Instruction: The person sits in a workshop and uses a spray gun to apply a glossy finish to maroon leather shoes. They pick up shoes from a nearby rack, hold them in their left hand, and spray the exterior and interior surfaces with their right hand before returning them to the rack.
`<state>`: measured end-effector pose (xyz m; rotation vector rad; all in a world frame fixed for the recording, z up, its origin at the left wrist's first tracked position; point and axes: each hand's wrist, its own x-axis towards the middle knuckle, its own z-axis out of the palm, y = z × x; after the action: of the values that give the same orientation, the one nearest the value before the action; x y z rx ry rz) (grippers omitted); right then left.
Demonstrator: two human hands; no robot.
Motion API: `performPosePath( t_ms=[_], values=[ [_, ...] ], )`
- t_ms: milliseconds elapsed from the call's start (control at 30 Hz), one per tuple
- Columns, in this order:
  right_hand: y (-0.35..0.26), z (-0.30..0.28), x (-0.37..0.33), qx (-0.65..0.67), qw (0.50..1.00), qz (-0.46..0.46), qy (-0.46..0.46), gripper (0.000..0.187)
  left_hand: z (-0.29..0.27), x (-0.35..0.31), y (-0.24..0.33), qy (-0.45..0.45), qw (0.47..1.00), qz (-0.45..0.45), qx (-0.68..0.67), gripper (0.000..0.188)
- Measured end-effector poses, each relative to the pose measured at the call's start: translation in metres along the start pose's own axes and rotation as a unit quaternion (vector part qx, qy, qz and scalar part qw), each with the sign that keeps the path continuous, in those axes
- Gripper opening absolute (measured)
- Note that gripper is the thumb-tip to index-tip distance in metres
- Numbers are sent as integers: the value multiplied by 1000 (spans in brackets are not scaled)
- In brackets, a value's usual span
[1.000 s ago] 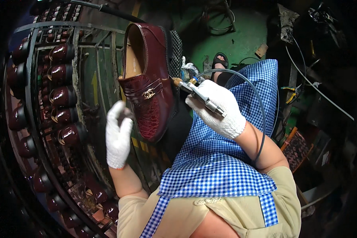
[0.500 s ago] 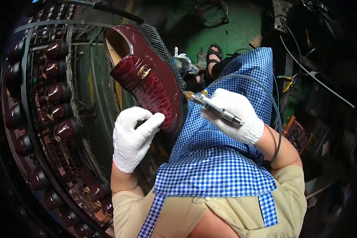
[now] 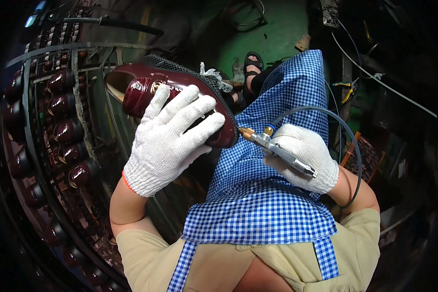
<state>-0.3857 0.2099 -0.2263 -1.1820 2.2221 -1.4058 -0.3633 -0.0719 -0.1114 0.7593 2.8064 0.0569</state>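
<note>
A glossy burgundy loafer (image 3: 180,80) with a crocodile-patterned vamp, gold buckle and dark sole edge lies tilted at left of centre. My left hand (image 3: 168,134), in a white knit glove, rests across its upper with fingers spread, gripping it and hiding much of the vamp. In my gloved right hand (image 3: 301,155) is a slim metal hose-fed nozzle tool (image 3: 277,148) with a brass tip. The tip is at the sole edge by the toe; I cannot tell whether it touches. What supports the shoe from below is hidden.
Racks (image 3: 29,126) of burgundy shoes stand along the left. The tool's grey hose (image 3: 343,126) loops past my right wrist. A blue-checked apron (image 3: 272,204) covers my lap. Yellow-handled pliers (image 3: 348,92) are at the right. A sandalled foot (image 3: 252,73) shows on the green floor.
My left hand has gone from a pinch near the toe to lying spread over the upper. The shoe has turned, its toe swinging right. The nozzle tool has moved slightly right and down.
</note>
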Motion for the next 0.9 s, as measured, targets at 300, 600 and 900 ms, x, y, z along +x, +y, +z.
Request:
performPosePath(
  t_ms=[300, 600, 900],
  values=[
    [5, -14, 10, -51, 994, 13, 100, 15, -5, 36, 4, 63, 997, -51, 3, 66],
    [31, -14, 69, -31, 974, 19, 223, 13, -10, 87, -15, 81, 980, -166, 79, 50],
    [54, 17, 133, 63, 961, 58, 264, 20, -20, 123, -69, 20, 950, -294, 103, 52]
  ],
)
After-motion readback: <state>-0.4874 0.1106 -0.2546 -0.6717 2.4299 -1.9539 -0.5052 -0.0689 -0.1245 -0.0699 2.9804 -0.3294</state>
